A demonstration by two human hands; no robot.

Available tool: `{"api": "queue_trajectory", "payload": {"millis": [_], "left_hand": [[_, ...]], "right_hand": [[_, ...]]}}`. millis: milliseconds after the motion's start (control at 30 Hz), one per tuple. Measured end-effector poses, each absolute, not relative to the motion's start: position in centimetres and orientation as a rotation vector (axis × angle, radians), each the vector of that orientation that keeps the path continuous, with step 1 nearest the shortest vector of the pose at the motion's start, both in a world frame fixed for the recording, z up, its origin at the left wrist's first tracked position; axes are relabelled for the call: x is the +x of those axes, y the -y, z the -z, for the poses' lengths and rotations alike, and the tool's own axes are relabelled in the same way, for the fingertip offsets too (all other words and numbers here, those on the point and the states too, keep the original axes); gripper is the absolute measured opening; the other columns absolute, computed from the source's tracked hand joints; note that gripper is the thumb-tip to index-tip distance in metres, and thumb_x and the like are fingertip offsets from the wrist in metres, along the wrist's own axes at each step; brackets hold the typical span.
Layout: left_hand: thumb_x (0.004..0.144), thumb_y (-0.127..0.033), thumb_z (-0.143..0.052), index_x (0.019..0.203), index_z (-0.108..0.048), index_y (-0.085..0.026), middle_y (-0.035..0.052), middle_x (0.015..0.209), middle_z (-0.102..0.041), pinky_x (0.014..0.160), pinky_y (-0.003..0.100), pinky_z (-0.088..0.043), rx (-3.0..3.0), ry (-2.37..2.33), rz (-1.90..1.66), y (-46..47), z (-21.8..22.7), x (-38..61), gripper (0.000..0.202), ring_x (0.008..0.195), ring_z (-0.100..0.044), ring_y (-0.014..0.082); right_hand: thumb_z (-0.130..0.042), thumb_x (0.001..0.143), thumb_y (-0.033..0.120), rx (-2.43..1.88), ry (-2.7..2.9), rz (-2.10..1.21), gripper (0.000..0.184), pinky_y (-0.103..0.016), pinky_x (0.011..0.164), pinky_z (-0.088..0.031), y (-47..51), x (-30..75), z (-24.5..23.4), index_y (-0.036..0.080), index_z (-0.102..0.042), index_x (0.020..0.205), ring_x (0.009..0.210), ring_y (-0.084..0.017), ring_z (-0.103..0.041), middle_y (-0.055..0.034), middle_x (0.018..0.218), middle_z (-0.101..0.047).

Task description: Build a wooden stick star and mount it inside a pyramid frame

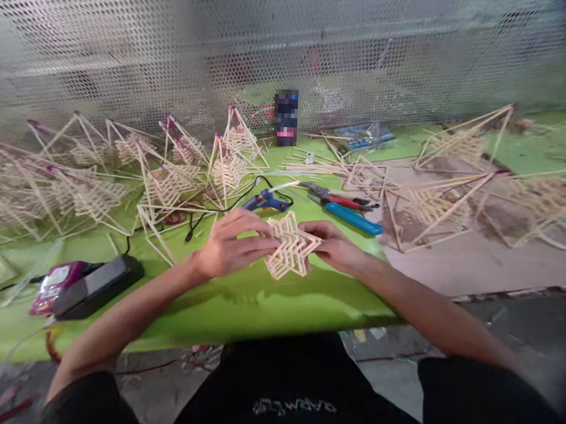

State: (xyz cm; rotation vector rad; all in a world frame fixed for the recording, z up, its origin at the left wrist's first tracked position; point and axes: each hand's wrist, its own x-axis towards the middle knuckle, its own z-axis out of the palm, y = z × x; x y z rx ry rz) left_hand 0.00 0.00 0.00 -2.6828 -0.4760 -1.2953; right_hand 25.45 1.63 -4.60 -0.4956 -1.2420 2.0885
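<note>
A star-shaped lattice of thin wooden sticks (pixel 291 247) is held between both hands, over the front part of the green table. My left hand (pixel 234 244) grips its left side with the fingertips. On the opposite side, my right hand (pixel 335 244) pinches a point of the star, its lower fingers partly hidden behind the sticks. Just beyond the star lies a blue glue gun (pixel 267 202) with a black cord. Pliers with red handles (pixel 346 201) and a tool with a blue handle (pixel 355 219) rest to its right.
Several stick frames with stacked lattices (pixel 169 185) crowd the left, and more stick frames (pixel 440 209) stand at the right. A phone-like screen (pixel 286 117) leans against the perforated metal panel (pixel 215 40). Loose sticks (pixel 313 163) lie behind the tools. A purple and black box (pixel 85 286) sits front left.
</note>
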Motion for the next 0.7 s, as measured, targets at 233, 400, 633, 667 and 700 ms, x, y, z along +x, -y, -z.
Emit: {"api": "queue_trajectory", "payload": {"millis": [233,400,633,667,700], "left_hand": [[0.085,-0.021,-0.080,0.104,-0.074,-0.024,0.0031,0.109,-0.078,0.086,0.033,-0.059,-2.686,0.281,1.209,-0.1,-0.3,-0.5,0.020,0.098,-0.072,0.0174],[0.092,-0.017,-0.067,0.114,-0.072,-0.023,0.0054,0.116,-0.078,0.091,0.034,-0.063,-2.724,0.146,1.043,0.5,-0.6,-1.1,0.023,0.103,-0.075,0.0178],[0.091,-0.015,-0.065,0.119,-0.072,-0.025,0.0049,0.114,-0.079,0.084,0.036,-0.066,-2.760,0.045,1.011,0.4,-0.7,-1.1,0.031,0.098,-0.076,0.0217],[0.090,-0.015,-0.065,0.119,-0.072,-0.025,0.0056,0.113,-0.079,0.084,0.036,-0.066,-2.765,0.046,1.013,0.4,-0.7,-1.1,0.031,0.097,-0.077,0.0223],[0.090,-0.016,-0.066,0.119,-0.072,-0.026,0.0053,0.112,-0.079,0.083,0.037,-0.066,-2.772,0.060,1.013,0.4,-0.8,-1.1,0.032,0.097,-0.077,0.0227]], "right_hand": [[-0.081,0.077,0.019,-0.447,1.283,-2.173,0.016,-0.021,0.052,-0.058,-1.5,25.1,5.2,0.011,-0.074,0.091,0.055,-0.013,-0.070,-0.0025,0.072,-0.074],[-0.080,0.076,0.015,-0.452,1.293,-2.185,0.013,-0.019,0.054,-0.058,-1.5,25.0,5.1,0.013,-0.073,0.087,0.055,-0.011,-0.069,-0.0014,0.071,-0.075],[-0.084,0.076,0.020,-0.483,1.333,-2.164,0.015,-0.018,0.051,-0.058,-1.5,25.0,4.8,0.013,-0.072,0.082,0.052,-0.010,-0.068,-0.0002,0.067,-0.074],[-0.085,0.077,0.022,-0.484,1.343,-2.157,0.017,-0.019,0.050,-0.058,-1.5,25.0,4.7,0.012,-0.072,0.082,0.052,-0.010,-0.068,-0.0005,0.067,-0.074],[-0.085,0.078,0.025,-0.485,1.352,-2.146,0.019,-0.019,0.050,-0.058,-1.5,25.0,4.6,0.012,-0.072,0.083,0.051,-0.011,-0.068,-0.0010,0.068,-0.074]]}}
